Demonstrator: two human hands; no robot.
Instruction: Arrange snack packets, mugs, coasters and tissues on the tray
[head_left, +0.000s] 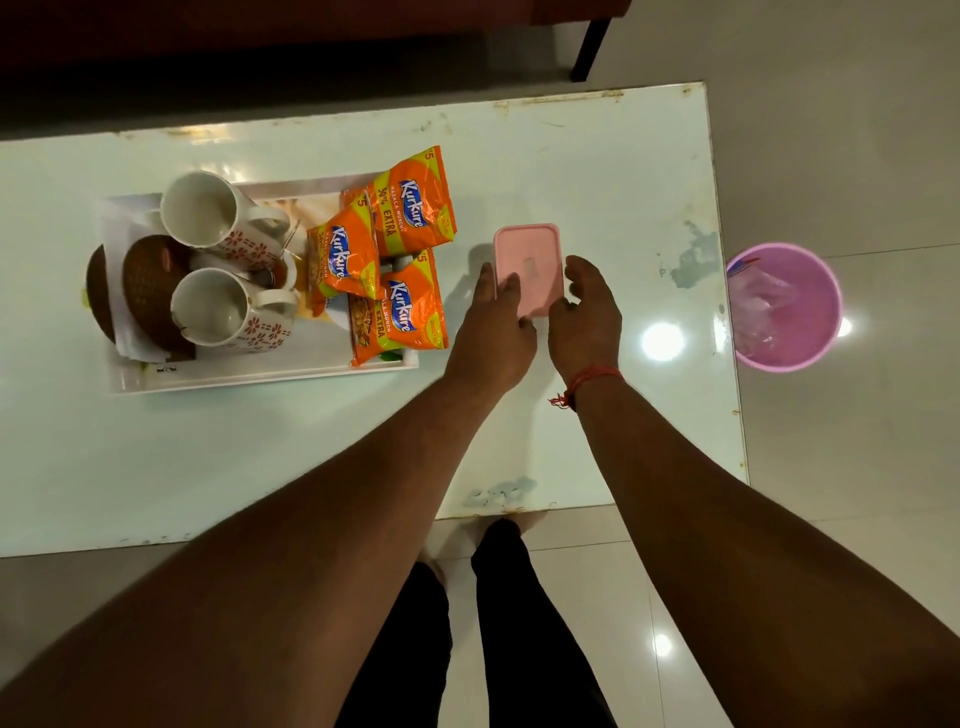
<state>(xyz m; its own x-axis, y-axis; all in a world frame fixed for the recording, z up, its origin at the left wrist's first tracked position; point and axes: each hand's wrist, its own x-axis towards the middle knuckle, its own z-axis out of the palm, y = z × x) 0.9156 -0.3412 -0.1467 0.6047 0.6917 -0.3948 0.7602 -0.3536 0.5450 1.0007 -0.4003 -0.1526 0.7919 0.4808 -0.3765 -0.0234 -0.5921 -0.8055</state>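
Note:
A white tray (249, 376) lies on the left half of the white table (597, 171). On it stand two white mugs with red flowers, one at the back (208, 215) and one at the front (221, 306). Brown round coasters (148, 283) lean at the tray's left over white tissues (130, 345). Three orange Kurkure packets (413, 210) are piled at the tray's right end. Right of the tray sits a pink lidded box (527, 249). My left hand (493, 327) and my right hand (584, 312) grip its near end from either side.
A pink bucket (784, 306) with clear plastic inside stands on the floor past the table's right edge. A dark sofa (260, 47) runs behind the table. My legs are at the table's front edge. A small orange-filled dish with a spoon sits between the mugs.

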